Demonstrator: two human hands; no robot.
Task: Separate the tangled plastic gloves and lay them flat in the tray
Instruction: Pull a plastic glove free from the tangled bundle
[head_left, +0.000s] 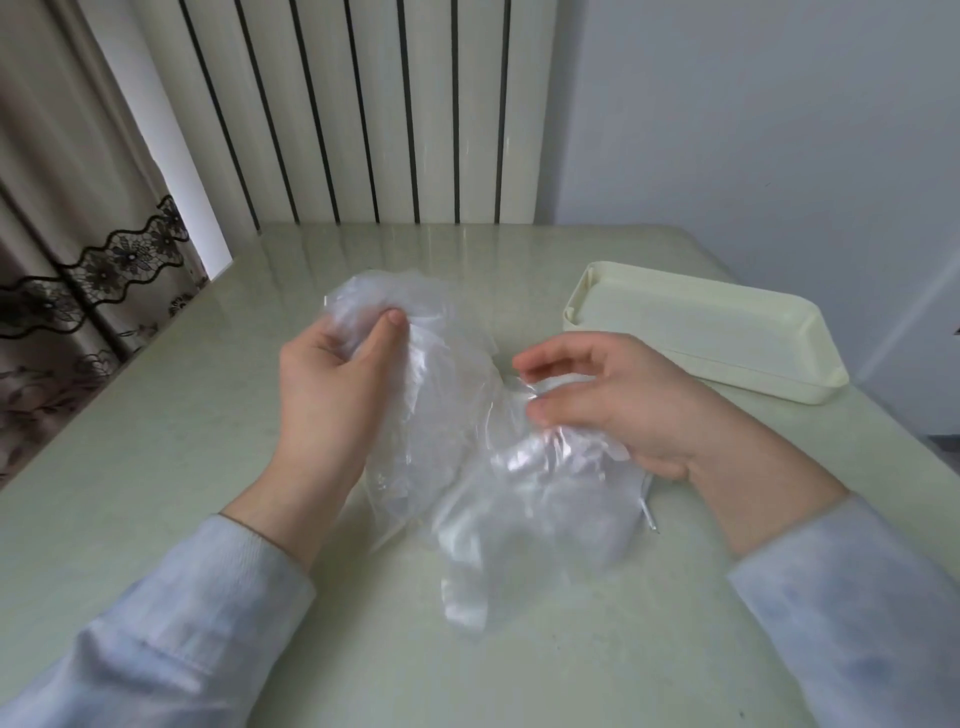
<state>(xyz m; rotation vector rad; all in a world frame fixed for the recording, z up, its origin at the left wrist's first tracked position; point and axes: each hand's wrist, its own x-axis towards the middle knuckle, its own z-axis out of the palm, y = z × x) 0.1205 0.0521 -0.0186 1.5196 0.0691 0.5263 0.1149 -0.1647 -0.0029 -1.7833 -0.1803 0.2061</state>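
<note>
Hands both hold the plastic gloves (467, 441): left hand (332, 374) clutches the upper bunch, right hand (613, 400) pinches film between thumb and fingers. Gloves crumpled together over the tabletop (208, 415). Cream tray (779, 384) beyond right hand, apart. Radiator (363, 104) behind.

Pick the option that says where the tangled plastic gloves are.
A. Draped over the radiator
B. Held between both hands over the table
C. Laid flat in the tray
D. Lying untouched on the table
B: the left hand grips the upper end of the plastic gloves and the right hand pinches the film, while the tray stands apart to the right with no glove in it.
</note>
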